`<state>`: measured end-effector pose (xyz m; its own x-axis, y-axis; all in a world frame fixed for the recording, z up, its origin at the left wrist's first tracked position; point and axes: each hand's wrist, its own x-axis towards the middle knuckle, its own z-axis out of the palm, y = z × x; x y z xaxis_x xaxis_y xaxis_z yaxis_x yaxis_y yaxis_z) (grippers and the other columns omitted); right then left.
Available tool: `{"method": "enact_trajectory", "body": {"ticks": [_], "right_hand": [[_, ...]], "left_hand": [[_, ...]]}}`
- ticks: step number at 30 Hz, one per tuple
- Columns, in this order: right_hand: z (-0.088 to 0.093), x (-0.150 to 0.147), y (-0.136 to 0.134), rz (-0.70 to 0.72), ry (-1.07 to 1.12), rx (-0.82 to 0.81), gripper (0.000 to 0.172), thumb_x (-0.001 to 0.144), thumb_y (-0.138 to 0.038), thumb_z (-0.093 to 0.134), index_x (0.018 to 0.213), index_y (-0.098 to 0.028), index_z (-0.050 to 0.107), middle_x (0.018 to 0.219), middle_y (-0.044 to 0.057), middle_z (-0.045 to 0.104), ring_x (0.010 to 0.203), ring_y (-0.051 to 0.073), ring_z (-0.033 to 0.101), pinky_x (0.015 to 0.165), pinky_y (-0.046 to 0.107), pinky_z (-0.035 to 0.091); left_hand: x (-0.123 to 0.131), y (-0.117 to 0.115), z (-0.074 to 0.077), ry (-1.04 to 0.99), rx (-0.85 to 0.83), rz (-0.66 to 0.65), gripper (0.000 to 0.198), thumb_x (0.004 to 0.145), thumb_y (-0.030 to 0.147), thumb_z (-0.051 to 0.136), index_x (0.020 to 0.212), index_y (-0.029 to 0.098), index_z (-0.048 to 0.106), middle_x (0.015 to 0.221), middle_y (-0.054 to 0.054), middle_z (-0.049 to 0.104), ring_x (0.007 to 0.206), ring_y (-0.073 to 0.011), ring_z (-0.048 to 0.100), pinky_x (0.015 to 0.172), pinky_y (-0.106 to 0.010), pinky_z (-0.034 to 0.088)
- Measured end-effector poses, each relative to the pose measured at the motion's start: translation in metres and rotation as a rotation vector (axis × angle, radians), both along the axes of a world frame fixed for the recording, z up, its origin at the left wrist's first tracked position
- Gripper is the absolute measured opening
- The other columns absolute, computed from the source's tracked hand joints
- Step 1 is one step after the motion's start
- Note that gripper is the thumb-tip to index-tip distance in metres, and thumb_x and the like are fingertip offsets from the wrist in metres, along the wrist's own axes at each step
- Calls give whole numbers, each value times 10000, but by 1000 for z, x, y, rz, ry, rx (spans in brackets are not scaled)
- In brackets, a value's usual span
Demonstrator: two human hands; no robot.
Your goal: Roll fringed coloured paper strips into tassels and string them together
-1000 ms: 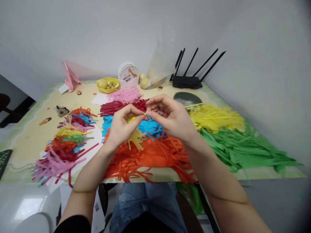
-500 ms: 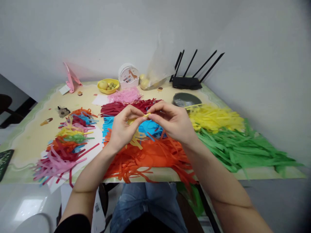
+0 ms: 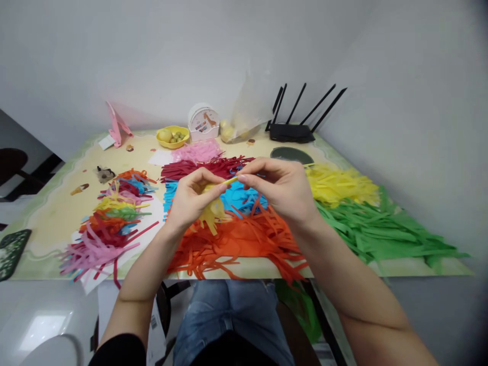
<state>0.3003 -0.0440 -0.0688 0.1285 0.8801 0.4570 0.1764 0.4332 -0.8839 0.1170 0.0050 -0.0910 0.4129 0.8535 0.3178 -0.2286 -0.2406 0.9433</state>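
Observation:
Fingertips of my left hand (image 3: 196, 195) and my right hand (image 3: 280, 188) pinch a narrow yellow fringed paper strip (image 3: 212, 214) between them. Its top edge looks rolled or twisted thin, and its loose fringe hangs below my left hand. Under my hands lie heaps of orange fringed strips (image 3: 232, 236), blue ones (image 3: 240, 198) and dark red ones (image 3: 190, 169). Yellow strips (image 3: 341, 184) and green strips (image 3: 385, 229) spread out beyond my right forearm. Left of my left hand, a row of multicoloured fringe bundles (image 3: 110, 223) rests on white paper.
Along the wall stand a yellow fruit bowl (image 3: 184, 138), a white giraffe-print holder (image 3: 204, 124), a plastic bag (image 3: 247, 117) and a black router (image 3: 292, 133). A dark round dish (image 3: 292, 154) sits behind my right hand. A patterned phone-like object (image 3: 14, 253) lies at the left edge.
My hands have drawn slightly apart, with more of the thin yellow edge showing between the fingertips. The yellow fringe hangs in fuller view. The camera view has shifted a little.

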Motion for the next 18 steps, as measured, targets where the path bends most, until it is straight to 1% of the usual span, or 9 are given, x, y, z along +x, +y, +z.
{"method": "enact_trajectory", "body": {"ticks": [4, 7, 9, 12, 13, 14, 16, 17, 18], "right_hand": [[-4, -8, -7, 9, -25, -3, 233, 761, -392, 837, 772, -176, 749, 717, 19, 718, 628, 141, 642, 602, 275, 549], [-16, -20, -17, 45, -63, -42, 215, 800, -388, 804, 771, -186, 736, 708, 15, 705, 626, 143, 638, 593, 273, 543], [-28, -26, -27, 130, -103, -90, 199, 826, -391, 782, 828, -195, 747, 734, 20, 713, 657, 152, 658, 615, 276, 554], [-52, -23, -44, 275, -80, -168, 294, 859, -407, 757, 1097, -234, 743, 844, 28, 747, 743, 165, 706, 689, 285, 595], [-60, -19, -50, 297, -67, -197, 329, 868, -413, 751, 1152, -249, 731, 860, 26, 753, 744, 161, 712, 692, 278, 601], [-68, -15, -56, 302, -61, -226, 331, 874, -418, 745, 1165, -260, 732, 860, 24, 756, 730, 154, 713, 683, 266, 603], [-81, -8, -65, 280, -68, -278, 279, 882, -427, 735, 1112, -269, 759, 830, 20, 758, 689, 142, 706, 654, 241, 598], [-86, -6, -68, 265, -70, -298, 259, 884, -429, 733, 1085, -270, 771, 821, 20, 759, 678, 140, 705, 647, 234, 595], [-90, -4, -71, 253, -68, -312, 251, 882, -432, 734, 1070, -272, 777, 816, 21, 760, 672, 139, 705, 643, 230, 594]], "left_hand": [[-7, -12, -13, -17, -43, 47, 322, 718, 407, 875, 761, 167, 666, 749, -10, 725, 656, -118, 644, 643, -234, 498], [-22, -32, -34, 17, -91, 103, 315, 748, 421, 847, 781, 169, 660, 768, -16, 728, 695, -133, 667, 685, -250, 517], [-47, -50, -53, 80, -120, 173, 309, 759, 426, 833, 825, 168, 676, 815, -32, 739, 752, -149, 689, 715, -257, 527], [-118, -87, -76, 282, -113, 324, 362, 754, 430, 822, 990, 171, 733, 1022, -94, 771, 929, -213, 718, 829, -318, 553], [-148, -101, -79, 384, -104, 414, 364, 776, 439, 797, 1024, 177, 745, 1056, -107, 774, 954, -235, 719, 854, -351, 556], [-179, -115, -80, 497, -78, 559, 326, 817, 445, 751, 1013, 184, 756, 1033, -110, 781, 939, -252, 719, 861, -388, 555], [-234, -137, -76, 782, 103, 937, 235, 866, 407, 695, 965, 208, 771, 1003, -101, 787, 974, -284, 699, 942, -472, 521], [-254, -144, -72, 943, 208, 1093, 212, 898, 372, 662, 997, 220, 772, 1045, -100, 786, 1076, -306, 669, 1030, -523, 465], [-269, -147, -69, 1062, 303, 1198, 197, 916, 346, 640, 1001, 229, 774, 1054, -95, 788, 1168, -323, 631, 1100, -564, 397]]}}
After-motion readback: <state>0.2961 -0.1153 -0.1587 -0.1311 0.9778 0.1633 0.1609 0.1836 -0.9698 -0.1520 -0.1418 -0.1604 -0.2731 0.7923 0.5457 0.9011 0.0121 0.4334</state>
